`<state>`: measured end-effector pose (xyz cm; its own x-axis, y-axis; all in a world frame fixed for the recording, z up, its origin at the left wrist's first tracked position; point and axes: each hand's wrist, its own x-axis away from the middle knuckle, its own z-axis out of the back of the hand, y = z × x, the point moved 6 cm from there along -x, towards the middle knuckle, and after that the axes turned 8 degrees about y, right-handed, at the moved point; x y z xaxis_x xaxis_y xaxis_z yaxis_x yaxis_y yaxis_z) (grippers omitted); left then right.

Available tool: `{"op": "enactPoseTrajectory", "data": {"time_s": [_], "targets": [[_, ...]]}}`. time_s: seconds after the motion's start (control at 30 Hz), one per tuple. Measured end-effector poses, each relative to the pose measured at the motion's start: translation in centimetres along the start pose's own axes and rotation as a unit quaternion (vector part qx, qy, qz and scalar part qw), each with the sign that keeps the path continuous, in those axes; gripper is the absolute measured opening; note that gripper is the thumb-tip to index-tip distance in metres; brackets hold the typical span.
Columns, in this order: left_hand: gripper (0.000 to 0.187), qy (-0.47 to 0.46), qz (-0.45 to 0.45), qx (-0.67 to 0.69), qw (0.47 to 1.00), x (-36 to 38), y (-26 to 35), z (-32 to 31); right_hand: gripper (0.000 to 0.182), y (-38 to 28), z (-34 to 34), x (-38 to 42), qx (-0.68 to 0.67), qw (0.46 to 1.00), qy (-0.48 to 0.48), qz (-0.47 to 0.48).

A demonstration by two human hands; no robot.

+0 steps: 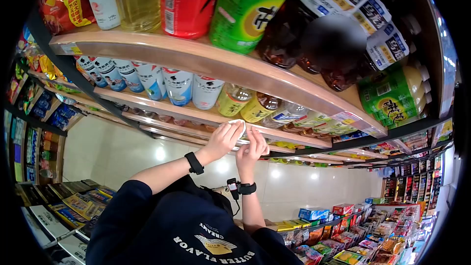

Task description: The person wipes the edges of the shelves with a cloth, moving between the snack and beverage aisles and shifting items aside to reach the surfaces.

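My left hand (224,140) is closed, pinching a small white cloth or tissue (242,125) at the front of the drinks shelf. Close beside it, my right hand (253,144) has its fingers bent around the lower part of the same white piece. Most of the piece is hidden by my fingers. Just beyond my hands stand yellow-labelled drink bottles (234,100) on the shelf with a wooden edge (196,111). A black band sits on each wrist.
Above, a wooden shelf (162,49) juts toward me with large bottles, including a green one (255,10) and a red one (189,5). White-and-blue cans (177,87) line the shelf below. Behind me are a snack display (363,238) and stacked boxes (83,206). The tiled floor (122,142) is glossy.
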<state>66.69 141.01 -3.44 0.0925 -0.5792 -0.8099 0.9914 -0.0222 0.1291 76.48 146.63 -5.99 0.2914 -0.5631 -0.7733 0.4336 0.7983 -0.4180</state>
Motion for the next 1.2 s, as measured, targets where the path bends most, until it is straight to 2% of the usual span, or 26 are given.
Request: {"op": "enactPoseTrajectory", "data": {"time_s": [0.2,0.43,0.57,1.03,1.2], "targets": [[0.044,0.023,0.024,0.007,0.999,-0.9,1.8,-1.3,0.055,1.1,1.4,-1.0,-0.014,0.998,-0.059,0.025],[0.047,-0.019,-0.013,-0.041,0.999,-2.2,5.0,-3.6,0.055,7.4,6.3,-1.5,0.007,0.997,-0.003,-0.076],[0.048,-0.017,-0.036,-0.039,0.998,-3.1,7.5,-6.5,0.059,10.5,8.8,-2.2,0.021,0.996,0.031,-0.079],[0.051,-0.029,-0.06,-0.04,0.997,-7.2,16.4,-13.0,0.043,20.6,15.2,-1.2,-0.017,0.989,-0.006,-0.145],[0.052,-0.041,-0.087,-0.023,0.995,-8.6,19.5,-15.5,0.036,24.1,18.2,0.3,0.007,0.985,0.014,-0.174]]}}
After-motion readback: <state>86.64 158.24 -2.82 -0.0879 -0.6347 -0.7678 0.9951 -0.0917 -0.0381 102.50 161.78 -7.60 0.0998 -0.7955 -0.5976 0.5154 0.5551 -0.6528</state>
